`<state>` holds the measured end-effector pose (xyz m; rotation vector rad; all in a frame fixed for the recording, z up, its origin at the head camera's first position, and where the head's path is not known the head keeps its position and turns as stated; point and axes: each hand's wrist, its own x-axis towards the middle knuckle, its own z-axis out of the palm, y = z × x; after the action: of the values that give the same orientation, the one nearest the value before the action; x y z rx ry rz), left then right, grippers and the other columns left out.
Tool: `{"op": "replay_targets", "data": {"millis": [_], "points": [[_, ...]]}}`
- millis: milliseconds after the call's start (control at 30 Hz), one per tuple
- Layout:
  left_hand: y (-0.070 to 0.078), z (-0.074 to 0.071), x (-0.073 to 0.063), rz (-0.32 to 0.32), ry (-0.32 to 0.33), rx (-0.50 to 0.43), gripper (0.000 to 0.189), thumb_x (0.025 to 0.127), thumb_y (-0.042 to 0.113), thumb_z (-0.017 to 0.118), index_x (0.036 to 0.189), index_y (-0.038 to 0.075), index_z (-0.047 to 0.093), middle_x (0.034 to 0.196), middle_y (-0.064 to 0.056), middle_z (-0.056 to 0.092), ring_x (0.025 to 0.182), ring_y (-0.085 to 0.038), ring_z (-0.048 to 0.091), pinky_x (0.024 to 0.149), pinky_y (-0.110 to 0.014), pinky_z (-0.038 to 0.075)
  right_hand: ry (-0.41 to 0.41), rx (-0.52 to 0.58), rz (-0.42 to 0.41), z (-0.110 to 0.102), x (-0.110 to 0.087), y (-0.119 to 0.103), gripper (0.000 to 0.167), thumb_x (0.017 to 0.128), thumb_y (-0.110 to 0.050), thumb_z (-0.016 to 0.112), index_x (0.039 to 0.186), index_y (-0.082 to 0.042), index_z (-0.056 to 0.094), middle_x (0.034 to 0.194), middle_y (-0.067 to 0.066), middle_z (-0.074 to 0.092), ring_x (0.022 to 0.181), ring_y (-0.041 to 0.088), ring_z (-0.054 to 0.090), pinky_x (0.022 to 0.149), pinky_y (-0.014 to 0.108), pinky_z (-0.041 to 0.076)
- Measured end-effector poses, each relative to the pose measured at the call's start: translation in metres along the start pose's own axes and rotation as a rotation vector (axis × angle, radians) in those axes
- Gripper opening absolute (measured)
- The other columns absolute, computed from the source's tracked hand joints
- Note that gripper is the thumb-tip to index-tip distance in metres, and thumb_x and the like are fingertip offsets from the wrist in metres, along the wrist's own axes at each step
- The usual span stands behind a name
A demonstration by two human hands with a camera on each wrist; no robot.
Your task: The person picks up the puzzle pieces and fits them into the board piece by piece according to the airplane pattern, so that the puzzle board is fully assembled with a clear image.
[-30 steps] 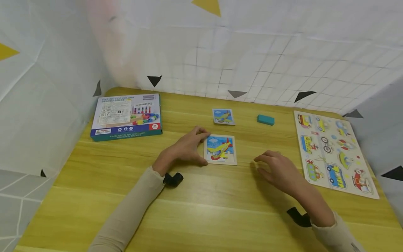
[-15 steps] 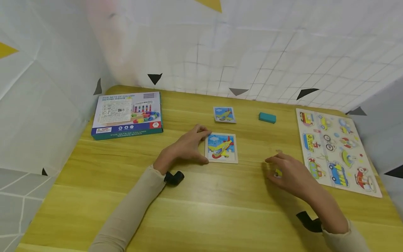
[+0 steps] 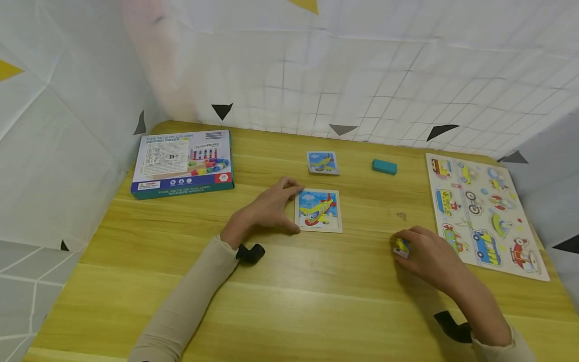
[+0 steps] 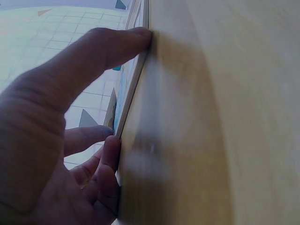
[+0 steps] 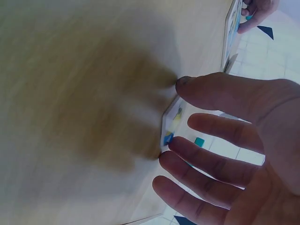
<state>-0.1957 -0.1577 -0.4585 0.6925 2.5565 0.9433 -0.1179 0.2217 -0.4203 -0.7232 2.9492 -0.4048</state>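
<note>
A small square jigsaw puzzle (image 3: 318, 210) with a yellow airplane picture lies flat on the wooden table. My left hand (image 3: 269, 207) holds its left edge, a fingertip at the upper corner and the thumb (image 4: 133, 40) at the lower one. To the right, a loose puzzle piece (image 3: 400, 248) in yellow, blue and white lies on the table. My right hand (image 3: 427, 256) is over it. In the right wrist view the piece (image 5: 172, 123) sits between the thumb and the fairly straight fingers, one fingertip at its blue end. A firm pinch does not show.
Behind the puzzle lies a smaller airplane picture card (image 3: 323, 163), with a teal block (image 3: 384, 166) to its right. A vehicle picture board (image 3: 488, 216) is at the right, close beside my right hand. A bead-set box (image 3: 182, 163) stands at the left back. White sheeting (image 3: 289, 75) hangs behind the table.
My right hand has moved to the right, and the loose piece has come into sight between its thumb and fingers. The left hand stays on the puzzle. The head view shifts slightly.
</note>
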Motion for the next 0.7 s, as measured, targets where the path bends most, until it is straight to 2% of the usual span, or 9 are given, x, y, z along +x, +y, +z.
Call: {"op": "replay_targets", "data": {"millis": [467, 700], "points": [[0.0003, -0.0001, -0.0011, 0.007, 0.002, -0.003, 0.109, 0.068, 0.044, 0.090, 0.156, 0.012, 0.036, 0.148, -0.003, 0.031, 0.127, -0.018, 0.040, 0.109, -0.037, 0.036, -0.013, 0.089, 0.040, 0.0063, -0.0019, 0.0014, 0.026, 0.075, -0.004, 0.085, 0.099, -0.005, 0.075, 0.090, 0.007, 0.060, 0.074, 0.018, 0.056, 0.061, 0.035, 0.047], [-0.0004, 0.0003, -0.0012, 0.006, 0.007, -0.009, 0.108, 0.068, 0.044, 0.090, 0.156, 0.012, 0.036, 0.148, -0.002, 0.031, 0.127, -0.017, 0.040, 0.109, -0.037, 0.036, 0.046, 0.064, -0.029, 0.0071, 0.0024, 0.0009, 0.030, 0.069, -0.002, 0.086, 0.096, -0.005, 0.074, 0.091, 0.006, 0.061, 0.074, 0.017, 0.056, 0.061, 0.036, 0.048]]}}
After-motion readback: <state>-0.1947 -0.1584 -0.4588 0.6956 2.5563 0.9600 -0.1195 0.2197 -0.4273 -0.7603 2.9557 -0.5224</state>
